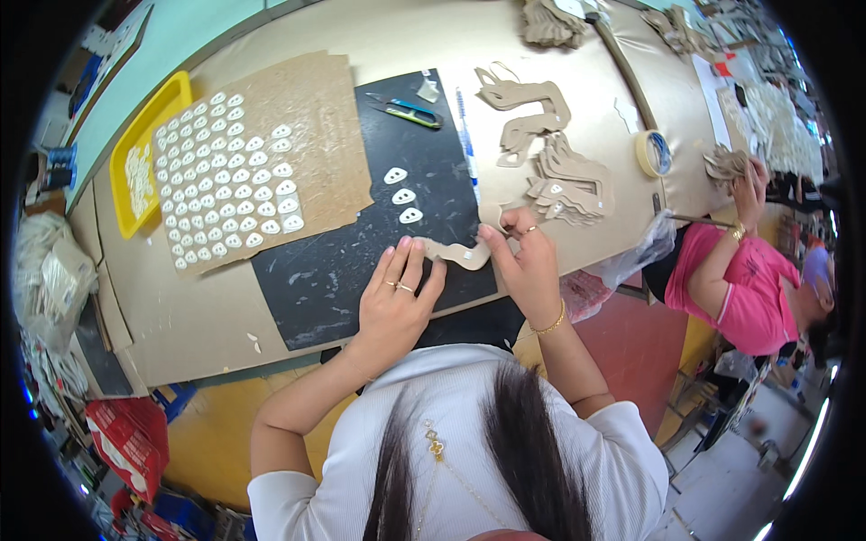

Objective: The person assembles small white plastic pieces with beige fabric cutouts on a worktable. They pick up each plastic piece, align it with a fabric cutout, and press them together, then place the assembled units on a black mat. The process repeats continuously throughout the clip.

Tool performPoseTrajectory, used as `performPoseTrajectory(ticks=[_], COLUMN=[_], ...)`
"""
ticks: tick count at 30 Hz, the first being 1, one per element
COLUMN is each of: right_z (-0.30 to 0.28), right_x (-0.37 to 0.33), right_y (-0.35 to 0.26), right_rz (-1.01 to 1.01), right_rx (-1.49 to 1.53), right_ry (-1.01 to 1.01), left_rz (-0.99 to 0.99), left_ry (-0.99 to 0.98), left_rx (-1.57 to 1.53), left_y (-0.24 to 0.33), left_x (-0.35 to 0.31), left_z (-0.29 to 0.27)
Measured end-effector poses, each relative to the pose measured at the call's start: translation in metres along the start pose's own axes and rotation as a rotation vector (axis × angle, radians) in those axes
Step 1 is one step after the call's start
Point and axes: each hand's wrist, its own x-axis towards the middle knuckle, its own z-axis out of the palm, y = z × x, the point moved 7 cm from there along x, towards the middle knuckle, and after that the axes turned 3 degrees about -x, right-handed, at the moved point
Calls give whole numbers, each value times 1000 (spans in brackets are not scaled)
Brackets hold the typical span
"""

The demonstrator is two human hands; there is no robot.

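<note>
A curved tan strip (467, 258) is held over the black mat (311, 284) near the counter's (203, 316) front edge; bare mat opens leftward. Its long axis runs left to right, dipping toward the wearer. The left hand (397, 287) grips its left end; the right hand (528, 261) pinches the other. A pink-shirted co-worker (756, 298) is at far right.

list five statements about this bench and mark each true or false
The left hand and right hand both touch the beige strip. True.
The tape roll lies on the black mat. False: the tape roll lies right of the mat.
The snips lie on the mat. True.
The yellow tray is right of the brown sheet. False: the yellow tray is left of the brown sheet.
Both hands wear rings. True.
</note>
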Motion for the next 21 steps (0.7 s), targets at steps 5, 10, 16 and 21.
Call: performPoseTrajectory(ticks=[5, 10, 16, 21], right_z=[-17, -57, -95, -123], right_x=[-3, 1, 23, 37], right_y=[8, 9, -11, 7], right_rz=[126, 100, 148, 187], right_rx=[323, 275, 68, 152], right_ry=[7, 45, 59, 124], left_rz=[85, 66, -31, -38], left_ry=[-60, -14, 68, 95], left_rx=[-230, -360, -303, -294], left_y=[30, 33, 8, 10], left_x=[2, 3, -5, -4], left_z=[14, 20, 25, 26])
